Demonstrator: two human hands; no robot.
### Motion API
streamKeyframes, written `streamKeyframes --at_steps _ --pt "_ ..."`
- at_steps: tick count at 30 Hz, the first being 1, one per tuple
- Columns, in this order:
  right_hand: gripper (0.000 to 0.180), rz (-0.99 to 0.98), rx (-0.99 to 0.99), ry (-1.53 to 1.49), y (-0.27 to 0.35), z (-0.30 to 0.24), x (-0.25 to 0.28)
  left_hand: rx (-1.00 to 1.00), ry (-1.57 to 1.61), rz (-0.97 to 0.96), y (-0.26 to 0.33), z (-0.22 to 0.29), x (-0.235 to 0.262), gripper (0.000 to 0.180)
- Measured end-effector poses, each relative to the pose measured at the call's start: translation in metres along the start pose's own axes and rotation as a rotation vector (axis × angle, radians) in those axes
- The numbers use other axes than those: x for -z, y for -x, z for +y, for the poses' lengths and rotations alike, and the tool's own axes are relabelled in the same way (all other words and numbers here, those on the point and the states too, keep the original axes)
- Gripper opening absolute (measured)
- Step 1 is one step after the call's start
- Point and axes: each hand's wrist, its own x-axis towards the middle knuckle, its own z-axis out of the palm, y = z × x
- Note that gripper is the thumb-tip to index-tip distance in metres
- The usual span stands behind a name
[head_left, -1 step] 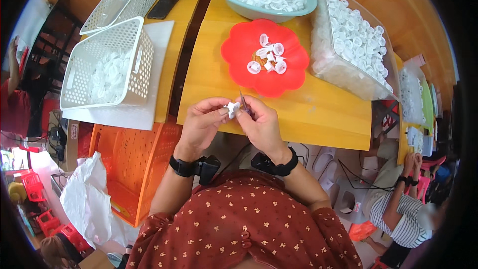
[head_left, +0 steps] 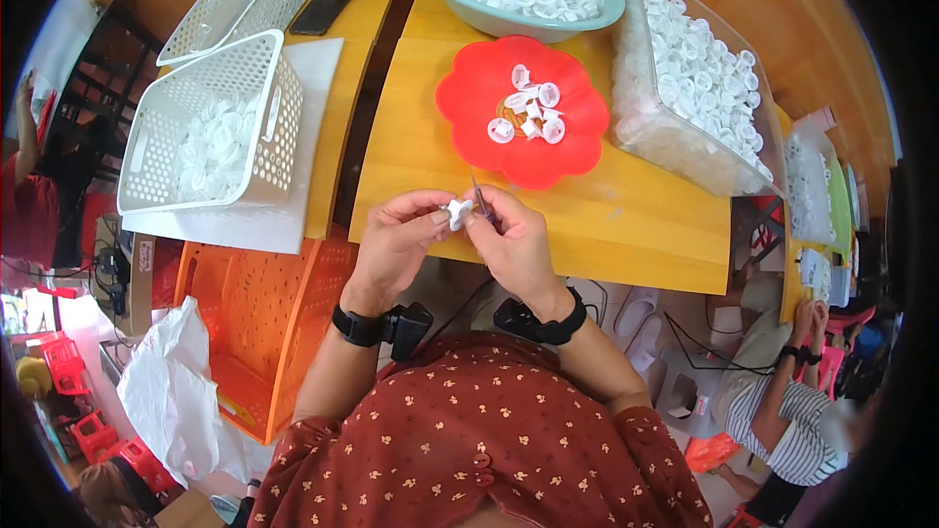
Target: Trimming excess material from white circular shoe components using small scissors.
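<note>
Just over the table's near edge, my left hand (head_left: pixel 403 240) pinches a small white plastic part (head_left: pixel 458 214) between thumb and fingertips. My right hand (head_left: pixel 514 240) grips the part's other side, and a thin pointed tool (head_left: pixel 479 198) with a dark handle is held in its fingers. The tool's tip points up and away; much of its handle is hidden. Beyond my hands, a red flower-shaped plate (head_left: pixel 474 152) carries several white round plastic parts (head_left: pixel 549 95) like the held one.
A teal basin (head_left: pixel 577 24) and a clear bin (head_left: pixel 675 142), both full of white parts, stand behind and right of the plate. At left are white perforated baskets (head_left: pixel 196 198) and a phone (head_left: pixel 330 4). An orange crate (head_left: pixel 245 332) sits below; a person in stripes (head_left: pixel 782 430) works at right.
</note>
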Motion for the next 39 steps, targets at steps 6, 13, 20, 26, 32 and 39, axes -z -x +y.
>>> streamKeyframes --at_steps 6,13,20,26,32,39 --pt "0.017 0.02 0.116 0.328 -0.008 0.002 -0.004 -0.098 -0.404 -0.006 0.003 0.011 0.0 0.02" --pt "0.015 0.088 0.084 0.466 -0.012 0.001 -0.013 -0.116 -0.218 0.071 -0.001 0.006 0.019 0.028" --pt "0.019 0.004 0.046 0.301 -0.014 0.003 -0.019 -0.154 -0.234 -0.05 -0.006 0.001 0.029 0.032" --pt "0.028 -0.067 0.146 0.506 0.001 0.007 -0.009 -0.214 -0.214 0.032 -0.007 0.002 0.022 0.032" --pt "0.036 -0.145 0.177 0.566 0.0 0.003 -0.012 -0.239 -0.227 0.039 -0.007 0.001 0.021 0.032" --pt "0.035 -0.16 0.171 0.555 -0.002 0.003 -0.01 -0.205 -0.232 0.044 -0.006 0.0 0.023 0.031"
